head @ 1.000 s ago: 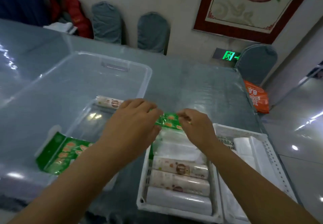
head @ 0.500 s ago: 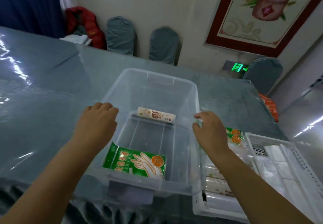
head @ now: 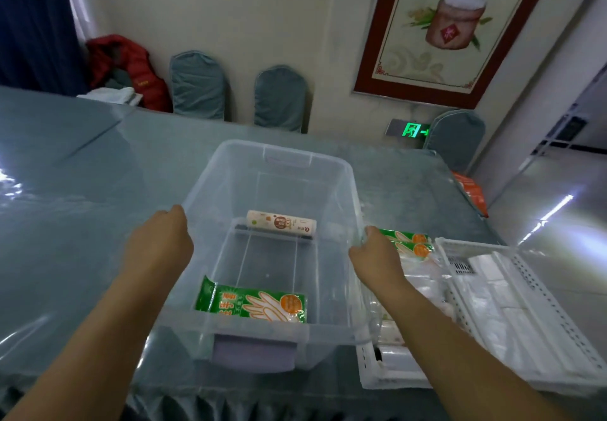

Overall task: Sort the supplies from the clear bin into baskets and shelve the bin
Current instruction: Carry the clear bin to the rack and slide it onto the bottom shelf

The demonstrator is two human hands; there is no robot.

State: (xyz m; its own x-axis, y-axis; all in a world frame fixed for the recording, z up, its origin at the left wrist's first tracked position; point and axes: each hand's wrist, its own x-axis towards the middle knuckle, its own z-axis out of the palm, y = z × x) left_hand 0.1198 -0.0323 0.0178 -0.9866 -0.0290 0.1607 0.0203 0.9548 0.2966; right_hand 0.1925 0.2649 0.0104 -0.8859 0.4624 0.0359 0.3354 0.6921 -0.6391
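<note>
1. The clear bin (head: 341, 190) sits on the grey table (head: 82, 223), with a green glove packet (head: 251, 304) and a cream roll (head: 281, 222) inside
2. The left hand (head: 157, 250) grips the bin's left rim
3. The right hand (head: 374, 261) grips its right rim
4. Two white baskets (head: 532, 292) stand just right of the bin, holding packets

A framed picture (head: 460, 23) hangs at one o'clock above a green exit sign (head: 414, 130). Two covered chairs (head: 198, 85) stand at twelve, a red jacket (head: 131, 69) at eleven. An orange bag (head: 471, 192) lies at two.
</note>
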